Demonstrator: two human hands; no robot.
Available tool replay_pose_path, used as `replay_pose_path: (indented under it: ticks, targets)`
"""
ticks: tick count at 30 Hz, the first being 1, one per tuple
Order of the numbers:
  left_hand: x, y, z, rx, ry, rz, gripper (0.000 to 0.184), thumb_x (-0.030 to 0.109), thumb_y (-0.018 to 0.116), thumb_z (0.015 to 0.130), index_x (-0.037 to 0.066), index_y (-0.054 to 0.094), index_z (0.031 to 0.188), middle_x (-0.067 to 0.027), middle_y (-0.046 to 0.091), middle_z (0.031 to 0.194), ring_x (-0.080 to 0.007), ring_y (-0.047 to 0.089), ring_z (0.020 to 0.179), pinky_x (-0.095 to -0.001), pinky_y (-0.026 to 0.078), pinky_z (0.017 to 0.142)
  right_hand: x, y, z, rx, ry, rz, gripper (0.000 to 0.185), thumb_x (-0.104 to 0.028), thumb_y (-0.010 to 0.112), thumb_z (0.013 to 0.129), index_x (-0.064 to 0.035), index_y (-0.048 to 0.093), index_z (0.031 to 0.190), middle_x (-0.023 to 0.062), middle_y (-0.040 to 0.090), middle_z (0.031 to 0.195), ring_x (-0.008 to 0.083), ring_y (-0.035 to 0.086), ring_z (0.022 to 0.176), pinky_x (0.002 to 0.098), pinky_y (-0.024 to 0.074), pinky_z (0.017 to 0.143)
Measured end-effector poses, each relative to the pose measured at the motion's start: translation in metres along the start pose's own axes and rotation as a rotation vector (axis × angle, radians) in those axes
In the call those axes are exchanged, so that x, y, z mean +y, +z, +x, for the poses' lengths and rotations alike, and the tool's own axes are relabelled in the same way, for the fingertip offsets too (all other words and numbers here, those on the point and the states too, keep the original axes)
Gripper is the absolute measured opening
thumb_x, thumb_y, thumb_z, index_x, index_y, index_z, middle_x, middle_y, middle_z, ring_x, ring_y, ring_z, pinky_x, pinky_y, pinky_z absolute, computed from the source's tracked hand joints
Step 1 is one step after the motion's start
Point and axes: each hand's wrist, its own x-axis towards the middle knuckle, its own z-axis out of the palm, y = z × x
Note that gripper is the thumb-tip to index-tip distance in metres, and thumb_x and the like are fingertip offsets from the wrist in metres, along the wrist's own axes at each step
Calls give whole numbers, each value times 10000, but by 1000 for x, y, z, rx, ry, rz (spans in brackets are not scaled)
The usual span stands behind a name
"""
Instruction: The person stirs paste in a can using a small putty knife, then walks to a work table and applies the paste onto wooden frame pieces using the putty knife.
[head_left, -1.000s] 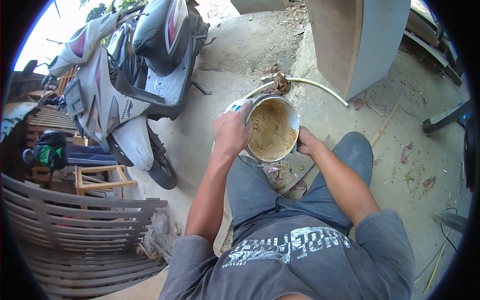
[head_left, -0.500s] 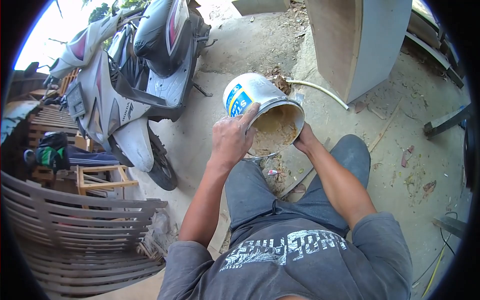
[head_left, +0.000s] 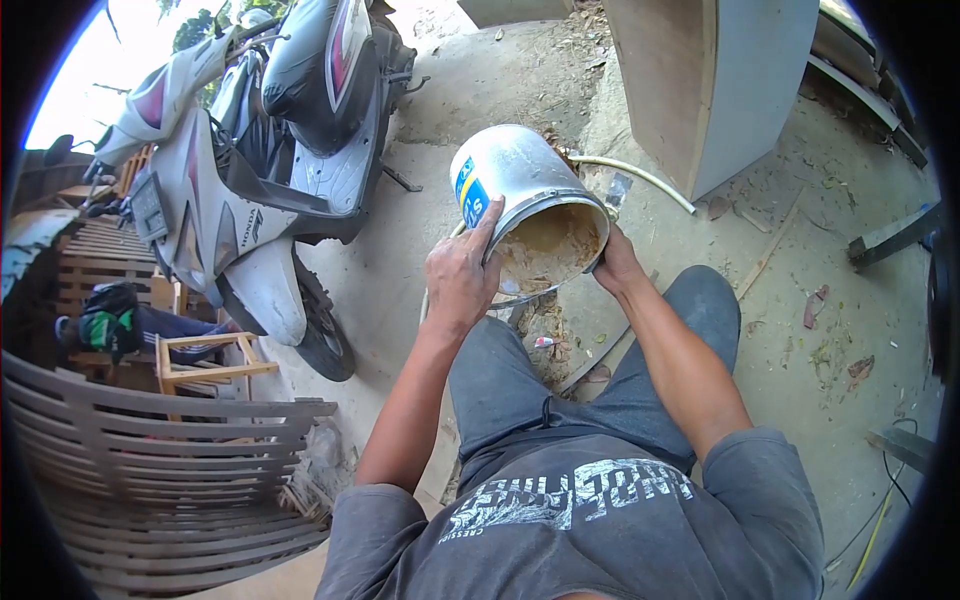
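A white plastic bucket point(head_left: 520, 165) with a blue and yellow label is held in front of me, strongly tilted, its mouth facing my body. Lumpy tan residue coats the inside. My left hand point(head_left: 465, 275) grips the rim on the left, its index finger lying along the outer wall. On the opposite side my right hand point(head_left: 616, 264) clasps the rim, with part of its fingers hidden behind the bucket. A pale hose point(head_left: 640, 172) lies on the concrete behind the bucket.
A white scooter point(head_left: 260, 190) stands at the left, with a wooden stool frame point(head_left: 215, 362) and slatted wooden pieces point(head_left: 150, 430) nearer. A tall board cabinet point(head_left: 710, 90) is at upper right. Leaves and scraps litter the floor point(head_left: 800, 330).
The bucket has tipped further, its base rising and its mouth turning more downward. Both hands have kept their hold and turned slightly with it.
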Motion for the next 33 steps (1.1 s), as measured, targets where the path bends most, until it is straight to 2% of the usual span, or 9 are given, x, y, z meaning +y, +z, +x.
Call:
replay_pose_path:
  ticks: [6, 9, 12, 16, 19, 22, 24, 30, 33]
  targets:
    - [-12, 21, -19, 72, 20, -169, 701, 20, 627, 764, 163, 470, 1432, -180, 650, 829, -315, 580, 686, -410, 469, 700, -28, 24, -10, -56, -85, -115, 579, -388, 551, 978, -64, 430, 1443, 84, 523, 1400, 163, 516, 1257, 321, 399, 1068]
    - [-15, 28, -28, 87, 18, -230, 682, 18, 630, 778, 142, 473, 1430, -163, 641, 824, -294, 565, 681, -398, 464, 696, -30, 23, -11, -60, -64, -163, 587, -391, 563, 971, -56, 437, 1437, 83, 512, 1412, 162, 505, 1268, 322, 390, 1075]
    - [-20, 32, -32, 112, 38, -237, 670, 19, 629, 787, 132, 475, 1428, -159, 640, 825, -287, 563, 679, -394, 464, 691, -29, 21, -9, -98, -37, -184, 571, -394, 516, 991, -61, 423, 1445, 63, 476, 1444, 172, 449, 1318, 341, 336, 1116]
    - [-19, 25, -33, 72, 19, -183, 659, 25, 631, 788, 130, 482, 1421, -162, 649, 836, -292, 572, 680, -392, 467, 690, -25, 20, -9, -100, -38, -185, 567, -393, 515, 991, -60, 428, 1442, 63, 484, 1437, 172, 453, 1313, 344, 339, 1112]
    - [-15, 20, -30, 103, 52, -179, 665, 26, 635, 778, 129, 486, 1418, -167, 658, 826, -306, 580, 661, -400, 468, 677, -18, 19, -7, -97, -49, -131, 602, -393, 564, 967, -44, 428, 1439, 89, 507, 1416, 170, 499, 1276, 322, 376, 1085]
    - [-5, 8, -24, 67, 44, -117, 659, 33, 633, 770, 127, 495, 1408, -180, 664, 811, -326, 589, 641, -411, 474, 665, -9, 11, -3, -82, -37, -73, 532, -362, 531, 983, -37, 473, 1401, 102, 526, 1391, 189, 524, 1251, 341, 402, 1071]
    - [8, -2, -15, 71, 59, -67, 637, 48, 631, 771, 123, 509, 1391, -190, 665, 804, -333, 600, 639, -418, 479, 661, 7, -11, 7, -92, 86, -6, 460, -329, 463, 1002, -32, 509, 1350, 119, 550, 1354, 215, 553, 1214, 371, 437, 1048]
    - [32, -25, 15, -69, 25, 160, 573, 136, 629, 793, 110, 523, 1355, -208, 664, 780, -340, 653, 680, -430, 505, 669, 22, 9, 3, -16, 220, 46, 493, -350, 358, 1006, -31, 481, 1361, 128, 558, 1340, 248, 571, 1195, 417, 452, 1042]
    - [49, -43, 35, -197, -41, 232, 579, 190, 623, 814, 98, 490, 1370, -216, 668, 786, -356, 666, 711, -451, 517, 696, 25, 18, -2, -85, 278, 67, 499, -359, 358, 1004, -35, 481, 1364, 130, 558, 1345, 250, 584, 1178, 416, 459, 1033]
